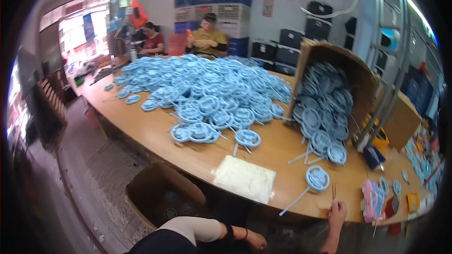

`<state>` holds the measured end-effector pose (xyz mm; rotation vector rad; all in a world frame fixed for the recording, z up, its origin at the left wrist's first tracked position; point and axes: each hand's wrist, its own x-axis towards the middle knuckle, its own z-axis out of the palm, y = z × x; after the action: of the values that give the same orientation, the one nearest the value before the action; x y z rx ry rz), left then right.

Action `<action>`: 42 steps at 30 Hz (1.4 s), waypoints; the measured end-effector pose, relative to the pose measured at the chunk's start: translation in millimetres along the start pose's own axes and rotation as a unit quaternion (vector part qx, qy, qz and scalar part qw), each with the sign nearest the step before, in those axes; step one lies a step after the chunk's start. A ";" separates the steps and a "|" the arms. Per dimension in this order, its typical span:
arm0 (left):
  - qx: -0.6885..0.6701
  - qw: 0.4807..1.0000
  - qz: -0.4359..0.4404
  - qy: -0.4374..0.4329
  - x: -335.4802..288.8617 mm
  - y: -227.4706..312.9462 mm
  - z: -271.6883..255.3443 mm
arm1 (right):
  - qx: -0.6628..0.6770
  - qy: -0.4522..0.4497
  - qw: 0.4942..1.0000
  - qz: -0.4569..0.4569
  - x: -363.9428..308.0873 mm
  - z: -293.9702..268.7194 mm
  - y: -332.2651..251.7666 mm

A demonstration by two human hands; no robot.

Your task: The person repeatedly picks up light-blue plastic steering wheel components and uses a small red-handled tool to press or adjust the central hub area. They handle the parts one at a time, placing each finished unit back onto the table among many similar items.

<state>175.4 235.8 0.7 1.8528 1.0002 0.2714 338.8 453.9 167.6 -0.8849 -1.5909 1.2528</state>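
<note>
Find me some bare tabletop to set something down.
The tabletop looks bare in front of the blue pile, left of the pale pad. Another gap lies between that pad and the lone blue wheel. Crowded: the pile itself, the open carton, and around the pink toy car, right of your right hand.

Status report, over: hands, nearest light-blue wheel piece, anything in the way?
Right hand holding thin brown tweezers; left hand low, grip unclear. Light-blue plastic wheel-shaped piece on brown table, left of tweezers. Nothing visible between them.
</note>
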 end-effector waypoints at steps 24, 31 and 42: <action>-0.130 0.954 -0.180 -0.203 107.8 -32.5 -56.0 | 0.035 -0.126 0.955 0.265 -1.5 -26.6 -44.0; -0.142 0.950 -0.194 -0.199 103.0 -24.7 -64.0 | 0.078 -0.128 0.937 0.314 13.6 -24.4 -57.6; -0.205 0.930 -0.241 -0.189 83.8 13.4 -20.3 | -0.009 -0.019 0.994 0.104 -8.8 -12.1 -13.5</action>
<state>224.1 308.2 2.7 1.1755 0.9996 -0.1634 353.1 446.8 179.9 -1.0655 -1.5725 1.4093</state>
